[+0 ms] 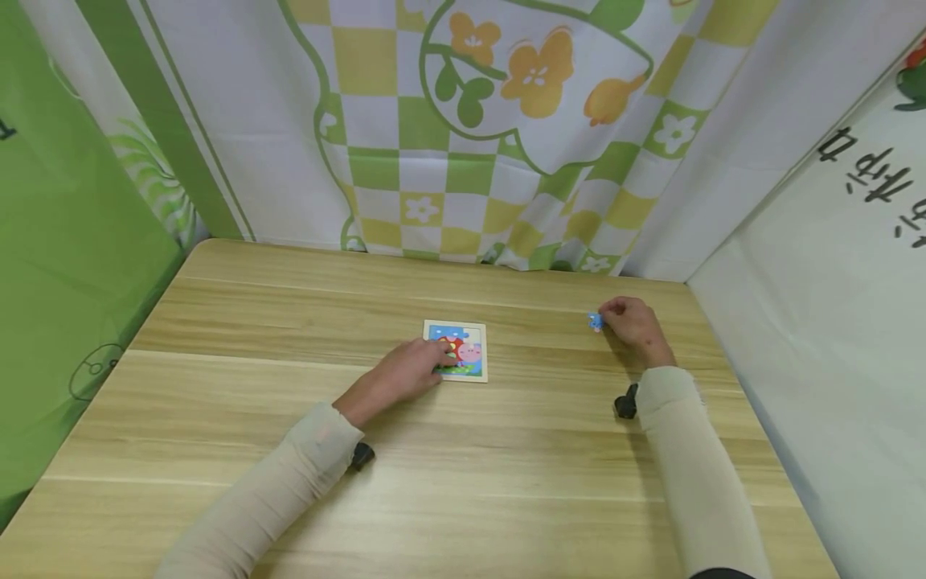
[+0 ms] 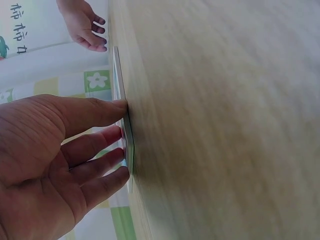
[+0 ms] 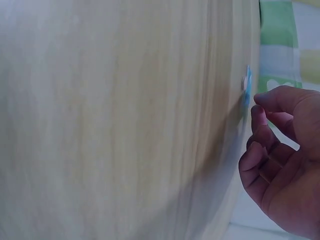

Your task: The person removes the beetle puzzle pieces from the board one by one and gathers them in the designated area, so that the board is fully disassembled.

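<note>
A small square jigsaw puzzle with a pale wooden frame lies near the table's middle. Its picture shows a pink pig face and a red spotted shape, with a bare pale patch at the upper right. My left hand rests on its left side; in the left wrist view the thumb touches the edge and the fingers lie on top. Farther right, my right hand pinches a small blue puzzle piece between thumb and index finger. The right wrist view shows this piece edge-on at the fingertips.
The wooden table ends at the back against a green, yellow and white checked curtain. A green cloth hangs at the left, and a white panel with dark writing stands along the right.
</note>
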### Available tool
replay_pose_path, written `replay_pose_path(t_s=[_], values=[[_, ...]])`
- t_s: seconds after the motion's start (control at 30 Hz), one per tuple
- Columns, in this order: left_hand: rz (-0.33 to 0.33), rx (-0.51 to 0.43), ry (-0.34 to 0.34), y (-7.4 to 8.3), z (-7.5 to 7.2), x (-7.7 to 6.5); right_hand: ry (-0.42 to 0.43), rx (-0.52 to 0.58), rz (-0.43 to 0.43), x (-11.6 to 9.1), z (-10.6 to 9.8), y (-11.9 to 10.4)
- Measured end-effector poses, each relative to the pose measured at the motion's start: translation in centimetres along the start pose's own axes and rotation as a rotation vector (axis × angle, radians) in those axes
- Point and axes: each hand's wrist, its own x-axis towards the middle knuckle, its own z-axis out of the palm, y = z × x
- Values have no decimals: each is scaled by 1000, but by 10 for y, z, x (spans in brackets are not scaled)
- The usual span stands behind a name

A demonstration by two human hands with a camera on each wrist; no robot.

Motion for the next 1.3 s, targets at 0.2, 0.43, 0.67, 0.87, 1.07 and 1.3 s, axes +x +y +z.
replay_pose_path(t_s=[0.2, 0.43, 0.67, 0.87, 1.07, 1.3], values=[[5, 5, -2, 1, 1, 0, 9, -4, -93, 0, 11, -20], [-3, 9, -15, 3, 1, 0, 1, -38, -261, 1, 33, -56], [-19, -5, -31, 1, 0, 0, -78, -55, -344, -3, 59, -92], [-9, 11, -33, 0, -4, 0, -160, -78, -425, -7, 81, -117], [9, 17, -23, -1, -4, 2, -199, -72, -497, -11, 94, -134], [3, 32, -26, -2, -2, 4, -217, -82, -542, -13, 105, -146]])
